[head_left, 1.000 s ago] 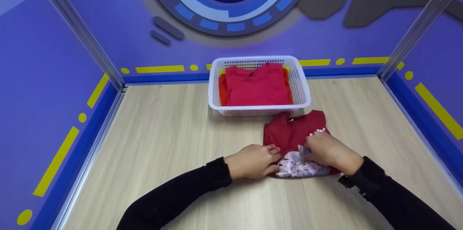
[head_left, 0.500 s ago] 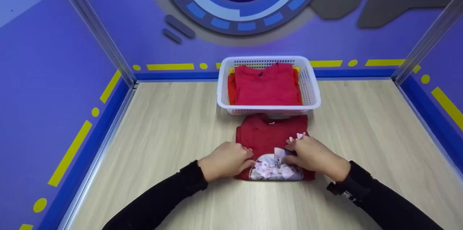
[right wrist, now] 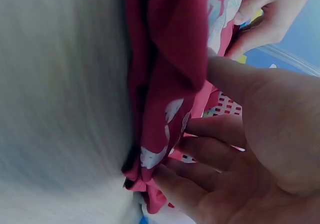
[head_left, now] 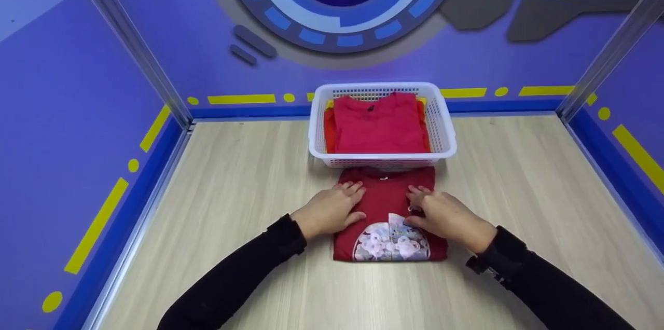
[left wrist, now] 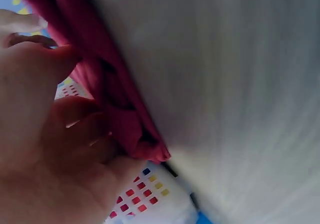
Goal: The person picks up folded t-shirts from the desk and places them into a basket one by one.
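A dark red shirt [head_left: 384,200] with a pale floral print lies folded into a near rectangle on the table, its neckline close to the basket. My left hand [head_left: 330,210] rests on its left side with the fingers spread. On the right side lies my right hand [head_left: 448,218], its fingertips touching the cloth. The right wrist view shows these fingers [right wrist: 210,139] nearly straight against the shirt's layered edge. In the left wrist view the left hand [left wrist: 65,134] presses along the opposite folded edge.
A white perforated basket [head_left: 382,160] stands just behind the shirt. Inside it lie a folded pinkish-red shirt [head_left: 381,127] and orange and yellow cloth beneath. Purple panels [head_left: 150,24] enclose the wooden table [head_left: 249,179] at the back and sides.
The shirt has shifted left in the head view and straightened out in front of the basket. Both hands have gone from bent fingers at the cloth to lying flatter, farther up its sides.
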A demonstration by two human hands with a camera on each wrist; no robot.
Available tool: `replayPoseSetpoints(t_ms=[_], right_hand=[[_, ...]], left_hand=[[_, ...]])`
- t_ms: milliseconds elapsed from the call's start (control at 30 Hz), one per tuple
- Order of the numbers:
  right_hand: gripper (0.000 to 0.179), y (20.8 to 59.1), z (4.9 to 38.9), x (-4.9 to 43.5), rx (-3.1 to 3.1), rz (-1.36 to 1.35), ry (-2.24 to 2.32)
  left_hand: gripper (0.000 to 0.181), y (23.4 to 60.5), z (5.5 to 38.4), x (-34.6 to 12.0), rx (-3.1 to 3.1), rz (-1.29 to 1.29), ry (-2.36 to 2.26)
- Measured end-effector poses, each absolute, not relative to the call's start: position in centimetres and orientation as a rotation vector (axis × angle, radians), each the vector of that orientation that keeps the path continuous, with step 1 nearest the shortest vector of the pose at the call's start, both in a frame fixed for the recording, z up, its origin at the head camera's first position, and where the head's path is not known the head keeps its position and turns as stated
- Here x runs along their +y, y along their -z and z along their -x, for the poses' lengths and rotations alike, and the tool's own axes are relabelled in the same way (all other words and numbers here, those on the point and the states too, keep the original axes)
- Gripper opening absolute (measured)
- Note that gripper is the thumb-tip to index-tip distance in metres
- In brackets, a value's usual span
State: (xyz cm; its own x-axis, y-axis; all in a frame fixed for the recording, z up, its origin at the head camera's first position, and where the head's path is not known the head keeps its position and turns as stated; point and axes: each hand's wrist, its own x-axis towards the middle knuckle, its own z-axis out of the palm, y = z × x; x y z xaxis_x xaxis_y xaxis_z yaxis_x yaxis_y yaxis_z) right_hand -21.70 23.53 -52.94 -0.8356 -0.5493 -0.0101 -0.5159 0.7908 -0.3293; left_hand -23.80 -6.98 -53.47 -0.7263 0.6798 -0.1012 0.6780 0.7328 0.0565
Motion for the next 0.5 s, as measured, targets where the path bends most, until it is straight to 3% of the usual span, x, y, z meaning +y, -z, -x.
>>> replayPoseSetpoints(t_ms=[233,500], right_hand=[[0.05,52.1,22.2,23.7,2.859,0.84,0.492],[0.073,52.4,23.3,23.8,2.846,0.833,0.429]], left_hand=[[0.068,51.7,23.1,-7.1,2.929,-1.011,0.144],[0.084,52.7,23.0,-6.7,2.838,-1.024,-0.002]])
